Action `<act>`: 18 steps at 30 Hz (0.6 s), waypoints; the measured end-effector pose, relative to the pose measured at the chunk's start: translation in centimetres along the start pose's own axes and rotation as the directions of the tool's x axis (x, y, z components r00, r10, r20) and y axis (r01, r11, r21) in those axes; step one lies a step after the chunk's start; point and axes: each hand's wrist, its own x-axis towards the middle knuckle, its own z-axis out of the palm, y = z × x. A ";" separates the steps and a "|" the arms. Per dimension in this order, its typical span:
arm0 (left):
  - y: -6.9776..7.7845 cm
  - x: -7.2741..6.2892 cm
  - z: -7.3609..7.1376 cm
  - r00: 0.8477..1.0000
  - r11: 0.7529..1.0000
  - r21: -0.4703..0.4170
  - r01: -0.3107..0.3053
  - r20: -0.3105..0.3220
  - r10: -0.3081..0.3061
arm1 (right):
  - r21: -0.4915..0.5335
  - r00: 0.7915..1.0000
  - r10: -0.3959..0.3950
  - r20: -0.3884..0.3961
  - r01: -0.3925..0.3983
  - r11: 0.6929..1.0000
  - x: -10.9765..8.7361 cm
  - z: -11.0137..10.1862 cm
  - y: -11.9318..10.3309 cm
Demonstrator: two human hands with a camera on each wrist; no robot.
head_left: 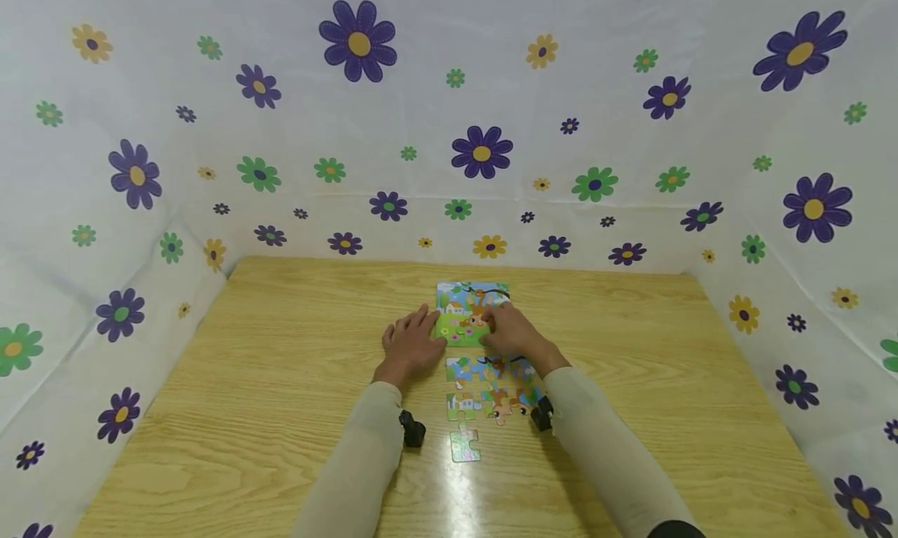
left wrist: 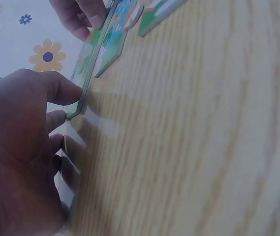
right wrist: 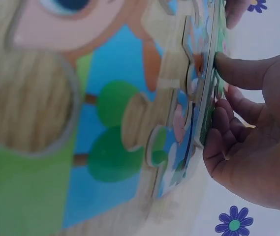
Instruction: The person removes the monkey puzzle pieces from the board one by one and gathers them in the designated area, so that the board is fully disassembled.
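A picture puzzle board (head_left: pixel 456 331) lies flat on the wooden table, showing a house, an animal and flowers on grass. My left hand (head_left: pixel 410 347) rests at its left side, thumb and fingers extended, and the thumb (left wrist: pixel 66 91) touches the corner of the board. Over the board's right part is my right hand (head_left: pixel 517 334), its thumb and forefinger pinching what looks like a puzzle piece at the board's surface; the fingers mostly hide it. Loose puzzle pieces (head_left: pixel 459 369) lie in rows just below the board, and the nearest one is a single green piece (head_left: pixel 464 444).
The wooden table (head_left: pixel 281 413) stretches out on both sides of the puzzle. White cloth walls (head_left: pixel 421 78) with purple, green and yellow flowers stand at the back and sides. A small black wrist camera (head_left: pixel 412 430) sits on the left sleeve, close to the loose pieces.
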 end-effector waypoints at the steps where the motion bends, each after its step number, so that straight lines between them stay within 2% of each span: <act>1: 0.0 0.0 0.0 1.000 1.000 0.001 0.001 0.001 -0.001 | 0.010 1.000 0.000 0.004 0.000 1.000 0.0 0.0 -0.1; 5: 0.0 0.0 0.1 1.000 1.000 0.002 -0.001 -0.002 0.001 | 0.033 1.000 -0.009 0.000 0.009 0.999 0.0 0.1 -0.2; 11: -0.2 0.2 0.2 1.000 1.000 0.007 -0.005 -0.004 0.005 | -0.008 0.998 -0.045 -0.036 0.045 0.999 -0.1 0.3 0.0; 18: -0.1 0.2 0.2 1.000 1.000 0.004 0.002 0.010 -0.002 | -0.013 0.996 -0.084 -0.010 0.084 0.996 -0.6 -0.2 0.2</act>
